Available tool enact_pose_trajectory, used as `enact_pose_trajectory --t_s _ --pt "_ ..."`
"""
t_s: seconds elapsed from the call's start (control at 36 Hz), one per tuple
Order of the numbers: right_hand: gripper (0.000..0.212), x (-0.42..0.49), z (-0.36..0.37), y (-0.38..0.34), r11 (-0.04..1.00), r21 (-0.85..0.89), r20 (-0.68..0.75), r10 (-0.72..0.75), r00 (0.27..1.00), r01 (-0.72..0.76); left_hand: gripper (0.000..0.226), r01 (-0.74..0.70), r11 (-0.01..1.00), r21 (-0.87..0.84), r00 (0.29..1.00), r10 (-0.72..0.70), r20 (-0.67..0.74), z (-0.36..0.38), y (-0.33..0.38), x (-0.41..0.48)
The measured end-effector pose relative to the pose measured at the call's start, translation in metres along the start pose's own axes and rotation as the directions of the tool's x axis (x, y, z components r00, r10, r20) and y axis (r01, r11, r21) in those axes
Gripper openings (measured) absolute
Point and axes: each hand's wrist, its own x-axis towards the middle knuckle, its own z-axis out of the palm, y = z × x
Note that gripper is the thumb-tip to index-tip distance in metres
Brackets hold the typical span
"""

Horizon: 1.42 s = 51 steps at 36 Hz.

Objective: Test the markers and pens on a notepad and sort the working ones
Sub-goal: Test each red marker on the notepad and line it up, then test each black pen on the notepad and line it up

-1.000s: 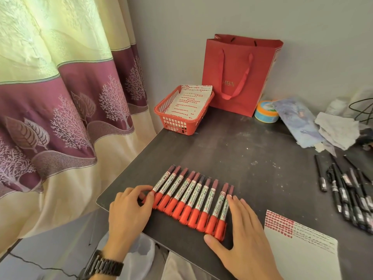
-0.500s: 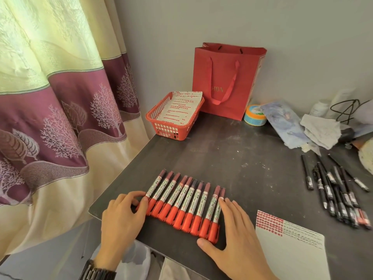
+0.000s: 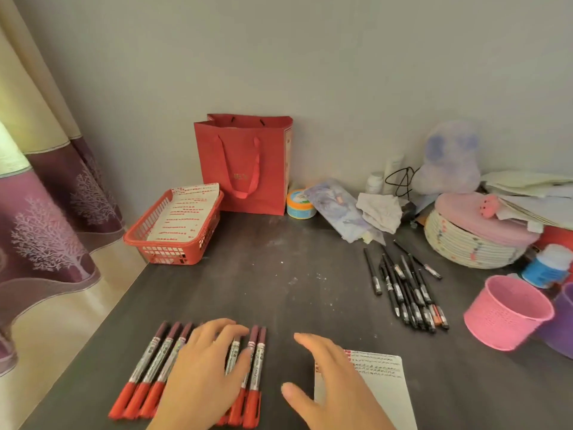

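Observation:
A tight row of several red markers lies side by side at the near edge of the dark table. My left hand rests flat on the middle of the row, fingers spread, and hides several of the markers. My right hand hovers open just right of the row, over the left edge of the white notepad, whose top carries rows of red test marks. A pile of several black pens lies further right.
A red basket holding a marked paper sheet stands at the back left, a red paper bag behind it. A pink cup, a purple cup, a woven basket and clutter fill the right. A curtain hangs left.
The view has swung right and up. My left hand moved from the row's left end onto its middle. My right hand left the row's right end and moved over the notepad.

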Motion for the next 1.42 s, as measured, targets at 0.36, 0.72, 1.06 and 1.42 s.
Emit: enact_pose_trajectory --t_s 0.36,0.72,1.06,1.42 --pt "0.065 -0.066 -0.063 0.098 0.923 -0.330 -0.405 0.048 0.913 -0.195 0.042 -0.411 0.912 -0.006 0.839 0.380 0.390 0.090 0.133 0.102" --pt "0.071 -0.079 -0.071 0.104 0.882 -0.423 -0.349 0.055 0.936 -0.209 0.037 -0.431 0.876 0.214 0.867 0.336 0.369 0.150 0.170 0.149" --pt "0.027 -0.080 -0.073 0.099 0.877 -0.423 -0.310 0.096 0.946 -0.228 0.033 -0.386 0.853 0.351 0.909 0.287 0.304 0.146 0.161 0.148" --pt "0.054 -0.076 -0.067 0.107 0.917 -0.335 -0.254 0.134 0.958 -0.217 0.020 -0.094 0.967 0.235 0.936 0.006 0.353 0.125 0.134 0.157"
